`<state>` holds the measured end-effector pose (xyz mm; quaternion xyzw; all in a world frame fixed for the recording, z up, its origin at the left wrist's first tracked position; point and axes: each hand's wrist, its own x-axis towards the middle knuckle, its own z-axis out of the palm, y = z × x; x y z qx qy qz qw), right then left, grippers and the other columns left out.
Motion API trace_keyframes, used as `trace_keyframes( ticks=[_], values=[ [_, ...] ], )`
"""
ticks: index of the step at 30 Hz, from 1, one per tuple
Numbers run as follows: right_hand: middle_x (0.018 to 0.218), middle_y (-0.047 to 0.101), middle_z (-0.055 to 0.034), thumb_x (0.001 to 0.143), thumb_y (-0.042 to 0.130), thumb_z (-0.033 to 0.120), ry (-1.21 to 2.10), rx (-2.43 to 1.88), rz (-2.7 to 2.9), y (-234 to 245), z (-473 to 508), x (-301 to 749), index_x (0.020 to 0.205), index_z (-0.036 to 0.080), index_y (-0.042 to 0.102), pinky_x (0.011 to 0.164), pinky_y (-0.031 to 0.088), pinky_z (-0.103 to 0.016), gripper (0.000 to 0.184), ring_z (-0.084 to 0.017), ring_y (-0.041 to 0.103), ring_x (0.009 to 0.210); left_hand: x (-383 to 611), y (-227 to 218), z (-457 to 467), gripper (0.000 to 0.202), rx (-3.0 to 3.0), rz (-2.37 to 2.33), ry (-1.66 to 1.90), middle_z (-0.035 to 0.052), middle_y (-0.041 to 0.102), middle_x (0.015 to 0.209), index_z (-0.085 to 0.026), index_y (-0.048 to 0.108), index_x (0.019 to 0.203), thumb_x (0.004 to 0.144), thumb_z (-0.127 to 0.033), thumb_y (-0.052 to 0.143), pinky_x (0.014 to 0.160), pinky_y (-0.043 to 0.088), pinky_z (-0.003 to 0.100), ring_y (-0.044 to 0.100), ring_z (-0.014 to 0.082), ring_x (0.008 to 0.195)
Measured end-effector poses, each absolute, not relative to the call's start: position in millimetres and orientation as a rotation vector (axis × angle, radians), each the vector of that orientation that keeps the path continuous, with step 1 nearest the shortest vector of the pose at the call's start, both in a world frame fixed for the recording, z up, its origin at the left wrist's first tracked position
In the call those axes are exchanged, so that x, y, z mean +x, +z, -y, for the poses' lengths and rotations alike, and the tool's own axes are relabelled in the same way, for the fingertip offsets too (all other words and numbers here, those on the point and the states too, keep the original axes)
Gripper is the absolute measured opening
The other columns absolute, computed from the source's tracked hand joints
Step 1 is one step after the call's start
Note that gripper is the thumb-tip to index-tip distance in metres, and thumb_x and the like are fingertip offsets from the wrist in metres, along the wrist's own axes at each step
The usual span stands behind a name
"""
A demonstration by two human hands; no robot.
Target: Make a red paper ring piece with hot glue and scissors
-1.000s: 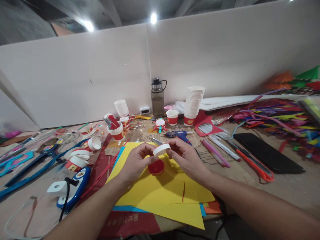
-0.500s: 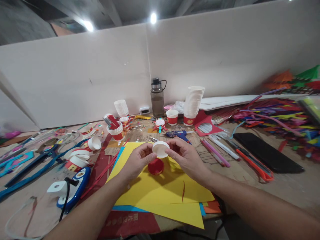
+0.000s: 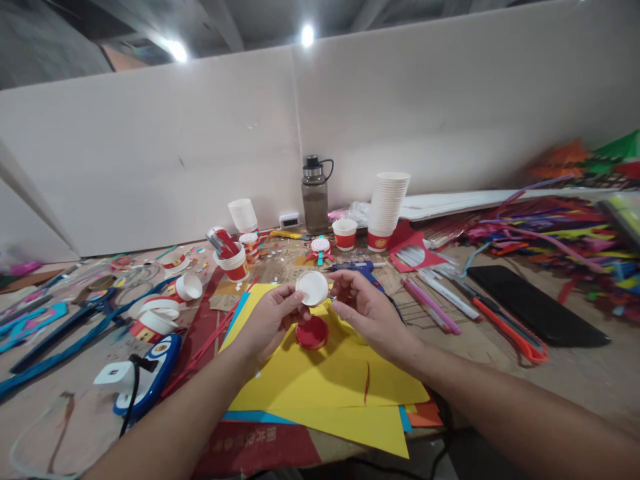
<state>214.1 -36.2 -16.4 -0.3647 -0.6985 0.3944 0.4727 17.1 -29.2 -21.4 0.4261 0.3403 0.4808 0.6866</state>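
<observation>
My left hand (image 3: 275, 313) pinches the left edge of a shallow, round white paper-cup bottom (image 3: 313, 288), its flat face tilted toward me. Thumb and forefinger apart, my right hand (image 3: 373, 310) hovers just right of that piece and appears to hold nothing. Below the cup bottom, a round red disc-shaped piece (image 3: 312, 333) lies on yellow paper (image 3: 330, 383). Behind my right hand sits a blue glue gun (image 3: 364, 268), partly covered by the fingers.
At the back stand a water bottle (image 3: 315, 200), a tall cup stack (image 3: 387, 210) and a single red-and-white cup (image 3: 345, 235). Rightward lie pens (image 3: 433, 307), an orange cutter (image 3: 515, 333) and a black phone (image 3: 537, 303). A blue-and-white power strip (image 3: 150, 380) is at left.
The white cup bottom has shifted slightly left and turned its face more toward me. My right hand has come off its edge, while the left keeps hold.
</observation>
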Motion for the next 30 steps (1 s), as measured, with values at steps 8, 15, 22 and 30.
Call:
trace_keyframes(
  ticks=[8,15,22,30],
  values=[
    [0.120,0.056,-0.0090,0.081,0.066,0.030,0.957,-0.886,1.808,-10.9,38.8,213.4,0.128,0.023,0.044,0.079,0.052,-0.033,0.052,-0.018,0.058,0.096,16.6,-21.9,29.4,0.028,0.971,-0.693,1.000,0.0017,0.063,0.077,-0.013,0.065,0.095,0.076,-0.031,0.073,0.053,0.040,0.015,0.053,0.0047,0.055],
    [0.125,0.055,-0.0103,0.076,0.073,0.031,0.893,-0.934,1.876,-12.1,38.7,213.3,0.127,0.023,0.048,0.085,0.052,-0.037,0.057,-0.023,0.058,0.107,18.9,-22.3,31.9,0.037,1.031,-0.748,0.991,0.0033,0.067,0.084,-0.014,0.067,0.097,0.069,-0.036,0.078,0.054,0.041,0.017,0.052,0.0055,0.057],
    [0.123,0.056,-0.0106,0.075,0.073,0.030,0.833,-0.939,1.914,-13.2,37.1,213.2,0.124,0.022,0.051,0.086,0.052,-0.037,0.054,-0.023,0.057,0.109,18.4,-25.6,30.8,0.039,1.023,-0.758,0.986,0.0020,0.066,0.077,-0.012,0.065,0.093,0.067,-0.036,0.080,0.051,0.043,0.017,0.054,0.0059,0.055],
    [0.126,0.052,-0.0110,0.076,0.072,0.030,0.723,-0.923,1.980,-17.2,36.7,214.2,0.125,0.023,0.050,0.095,0.047,-0.043,0.055,-0.025,0.052,0.117,17.3,-28.3,29.6,0.040,1.056,-0.761,0.977,0.0020,0.065,0.072,-0.011,0.063,0.092,0.066,-0.037,0.080,0.049,0.042,0.017,0.054,0.0064,0.052]
  ],
)
